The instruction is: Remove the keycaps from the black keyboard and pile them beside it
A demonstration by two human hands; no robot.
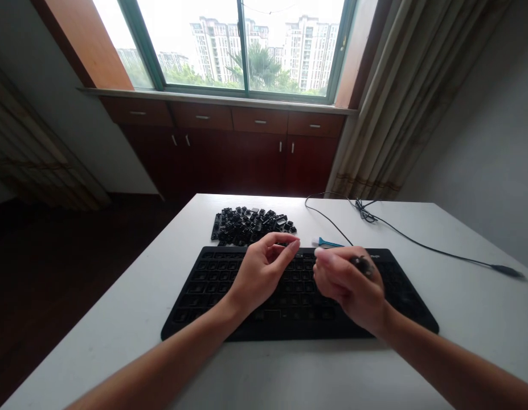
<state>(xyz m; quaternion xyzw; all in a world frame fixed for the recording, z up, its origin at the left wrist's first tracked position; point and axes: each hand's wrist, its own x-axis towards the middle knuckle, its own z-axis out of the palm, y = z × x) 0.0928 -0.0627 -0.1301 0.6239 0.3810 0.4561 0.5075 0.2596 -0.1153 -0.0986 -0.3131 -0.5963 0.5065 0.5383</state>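
A black keyboard (285, 330) with its keycaps off lies across the white table under both hands. My left hand (264, 265) hovers over its middle, thumb and forefinger pinched together; whatever sits between the tips is too small to make out. To its right, my right hand (353, 285) is closed in a fist above the keyboard. A dark tufted thing (363, 266) pokes out of the top of that fist; the rest is hidden by the fingers. Behind the keyboard lies a heap of loose black keycaps (250, 225).
Just past the keyboard lies a blue brush (327, 242) with white bristles, partly hidden by my right hand. A black cable (404, 234) runs over the right side of the white table (118, 341) to its plug (507, 270). Cabinets (233, 154) stand beneath the window.
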